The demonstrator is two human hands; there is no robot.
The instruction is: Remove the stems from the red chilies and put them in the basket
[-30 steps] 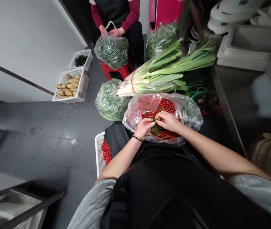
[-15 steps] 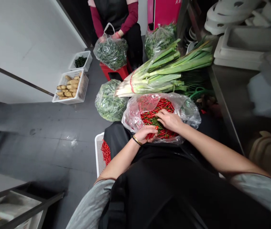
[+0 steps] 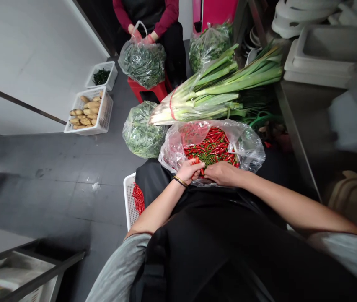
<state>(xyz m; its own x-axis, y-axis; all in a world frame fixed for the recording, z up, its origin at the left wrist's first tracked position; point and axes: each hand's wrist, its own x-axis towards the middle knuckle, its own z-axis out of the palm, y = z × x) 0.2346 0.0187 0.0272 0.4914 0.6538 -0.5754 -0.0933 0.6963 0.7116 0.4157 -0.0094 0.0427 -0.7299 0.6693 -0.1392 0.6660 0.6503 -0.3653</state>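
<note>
Fingers pinch a red chili above grey floor.

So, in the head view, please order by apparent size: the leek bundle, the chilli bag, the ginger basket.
1. leek bundle
2. chilli bag, nearer the camera, so the ranking is unsure
3. ginger basket, farther away

— Light's even, soft, from overhead; glare on the chilli bag
— Right counter smears with blur, the edges bow outward, and the floor falls dim
</note>
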